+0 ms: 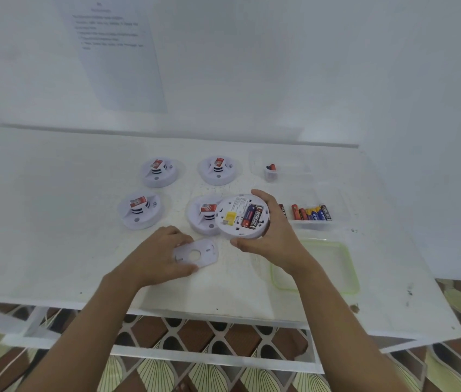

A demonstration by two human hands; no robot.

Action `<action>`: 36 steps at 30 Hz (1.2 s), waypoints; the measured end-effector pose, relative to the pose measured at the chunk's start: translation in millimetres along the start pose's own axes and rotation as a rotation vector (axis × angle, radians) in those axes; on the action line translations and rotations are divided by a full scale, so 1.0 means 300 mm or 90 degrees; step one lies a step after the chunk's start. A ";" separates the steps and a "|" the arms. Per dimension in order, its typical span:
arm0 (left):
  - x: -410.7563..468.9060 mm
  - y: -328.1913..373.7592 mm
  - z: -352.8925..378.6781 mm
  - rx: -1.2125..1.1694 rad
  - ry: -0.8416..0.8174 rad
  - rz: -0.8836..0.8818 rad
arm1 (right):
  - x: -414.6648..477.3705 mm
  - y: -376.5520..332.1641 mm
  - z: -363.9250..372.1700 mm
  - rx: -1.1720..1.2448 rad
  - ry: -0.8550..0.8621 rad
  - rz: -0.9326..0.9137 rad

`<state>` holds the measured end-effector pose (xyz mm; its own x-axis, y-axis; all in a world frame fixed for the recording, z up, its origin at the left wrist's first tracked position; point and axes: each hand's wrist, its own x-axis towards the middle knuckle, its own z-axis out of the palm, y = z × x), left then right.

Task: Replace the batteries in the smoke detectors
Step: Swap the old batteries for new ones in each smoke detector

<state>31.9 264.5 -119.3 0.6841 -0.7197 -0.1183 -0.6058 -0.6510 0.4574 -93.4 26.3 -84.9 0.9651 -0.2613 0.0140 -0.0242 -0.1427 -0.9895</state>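
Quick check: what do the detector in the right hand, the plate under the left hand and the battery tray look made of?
Detector: white moulded plastic, matte, with ribbed clips inside. Plate: thin, slightly translucent plastic, judging by its cut-outs. Battery tray: clear plastic, since the batteries show through its wall.

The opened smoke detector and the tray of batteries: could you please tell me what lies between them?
In the head view, only the right hand's fingers wrap the opened detector there, before the battery tray.

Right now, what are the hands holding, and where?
Right hand grips the round white smoke detector by its rim, batteries showing. Left hand holds the flat white mounting plate by its edge.
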 end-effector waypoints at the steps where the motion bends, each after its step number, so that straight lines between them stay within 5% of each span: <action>1: 0.002 0.007 -0.010 0.008 -0.014 -0.004 | -0.001 -0.001 0.003 0.009 0.003 -0.001; 6: -0.004 0.123 -0.062 -0.191 0.105 0.008 | -0.010 -0.005 0.026 0.033 0.027 -0.004; 12: 0.006 0.290 -0.086 -0.516 0.074 -0.097 | -0.017 0.007 0.031 0.034 0.079 -0.014; 20: 0.052 0.320 -0.089 -0.571 0.024 -0.032 | -0.017 0.007 -0.023 0.103 0.185 0.035; 27: 0.091 0.369 -0.048 -0.715 0.131 -0.101 | -0.027 -0.035 -0.075 0.173 0.111 0.102; 36: 0.099 0.419 -0.003 -0.785 0.060 -0.068 | -0.052 -0.047 -0.101 0.158 0.094 0.066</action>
<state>-23.6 161.6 -64.6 0.7638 -0.6236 -0.1663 0.2070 -0.0073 0.9783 -115.9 3.5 -66.9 0.9124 -0.4003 -0.0860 -0.0389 0.1243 -0.9915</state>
